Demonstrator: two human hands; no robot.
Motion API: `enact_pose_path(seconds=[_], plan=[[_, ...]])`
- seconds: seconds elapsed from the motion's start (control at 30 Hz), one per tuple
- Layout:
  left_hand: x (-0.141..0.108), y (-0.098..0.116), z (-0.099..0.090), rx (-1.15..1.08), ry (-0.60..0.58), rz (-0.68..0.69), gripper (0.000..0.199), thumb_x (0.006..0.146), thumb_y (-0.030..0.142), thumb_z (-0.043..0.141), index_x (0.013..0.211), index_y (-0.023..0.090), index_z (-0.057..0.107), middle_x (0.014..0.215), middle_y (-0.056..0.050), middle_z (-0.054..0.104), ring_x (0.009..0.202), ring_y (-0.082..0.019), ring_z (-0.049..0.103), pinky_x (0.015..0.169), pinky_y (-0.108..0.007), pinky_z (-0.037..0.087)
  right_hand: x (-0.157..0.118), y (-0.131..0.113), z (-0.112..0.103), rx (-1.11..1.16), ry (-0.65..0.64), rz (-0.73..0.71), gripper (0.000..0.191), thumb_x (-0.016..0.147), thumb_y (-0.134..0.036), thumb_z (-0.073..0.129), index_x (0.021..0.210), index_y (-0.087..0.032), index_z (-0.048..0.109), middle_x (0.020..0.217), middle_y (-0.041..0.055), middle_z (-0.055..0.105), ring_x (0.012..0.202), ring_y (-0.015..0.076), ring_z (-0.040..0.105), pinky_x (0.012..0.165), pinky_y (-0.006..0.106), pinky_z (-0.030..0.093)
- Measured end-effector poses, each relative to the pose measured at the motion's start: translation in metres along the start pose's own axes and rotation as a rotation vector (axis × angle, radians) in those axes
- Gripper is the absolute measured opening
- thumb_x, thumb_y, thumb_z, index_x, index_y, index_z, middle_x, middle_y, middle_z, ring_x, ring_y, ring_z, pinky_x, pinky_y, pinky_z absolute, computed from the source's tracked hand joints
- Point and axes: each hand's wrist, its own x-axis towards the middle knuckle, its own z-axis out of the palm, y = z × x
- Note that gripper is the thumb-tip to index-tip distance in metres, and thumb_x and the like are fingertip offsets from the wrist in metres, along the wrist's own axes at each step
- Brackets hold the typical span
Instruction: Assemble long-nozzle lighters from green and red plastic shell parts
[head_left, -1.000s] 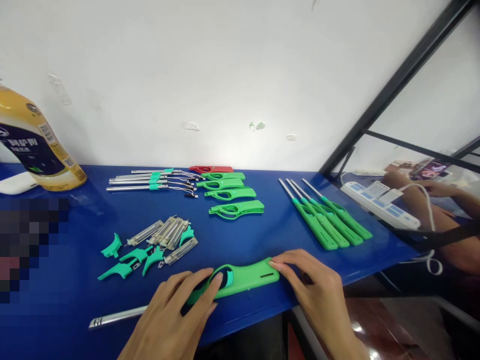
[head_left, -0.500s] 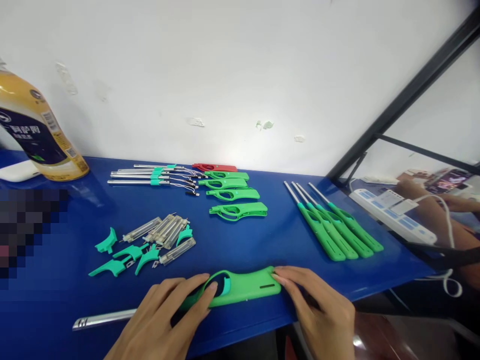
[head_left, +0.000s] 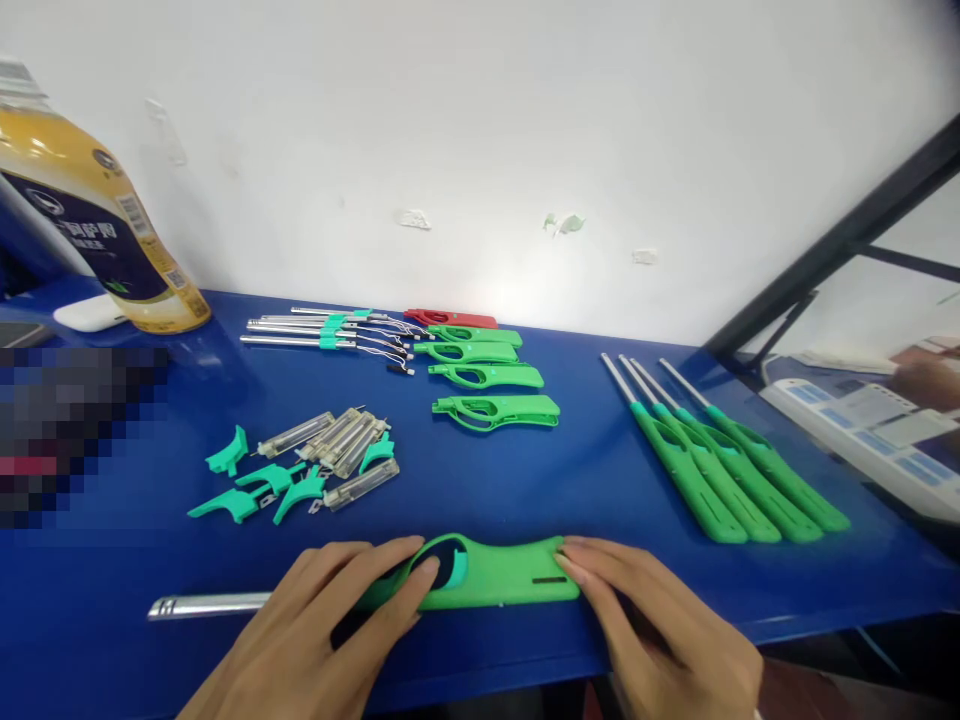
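Green lighter (head_left: 517,572): lying near, along front of blue table (head_left: 510,480) | left hand (head_left: 292,640): grasping trigger-loop end | right hand (head_left: 682,640): pinching right end | Risk, I judge: uneven finger pressure could part its shell.

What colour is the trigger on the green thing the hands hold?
Turquoise: the trigger in the green handle shows in the head view.

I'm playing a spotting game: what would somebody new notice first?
Probably the bright green lighter held by the left hand and right hand, near the front edge of the blue table. Then maybe the lone red casing behind the green casings, or the big yellow bottle at far left.
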Motion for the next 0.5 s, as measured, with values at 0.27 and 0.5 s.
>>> enact_pose_path(seconds=[0.27,0.5], plan=[[-0.003,-0.002,0.002,-0.019,0.024,-0.037,0.064,0.102,0.003,0.05,0.158,0.034,0.055,0.144,0.001,0.07,0.125,-0.019,0.067,0.107,-0.029,0.058,-0.003,0.004,-0.007,-0.041,0.017,-0.055,0.031,0.097,-0.011,0.071,0.118,-0.032,0.08,0.113,-0.0017,0.084,0.095,0.0216,0.083,0.084,0.029,0.067],[-0.002,-0.003,0.001,0.019,0.006,-0.049,0.055,0.106,0.014,0.054,0.156,0.036,0.056,0.143,0.002,0.071,0.125,-0.019,0.068,0.104,-0.028,0.06,0.0,0.009,-0.013,-0.116,-0.105,-0.184,0.025,0.102,-0.017,0.065,0.119,-0.024,0.081,0.121,0.0037,0.082,0.1,0.0206,0.083,0.085,0.024,0.067]])
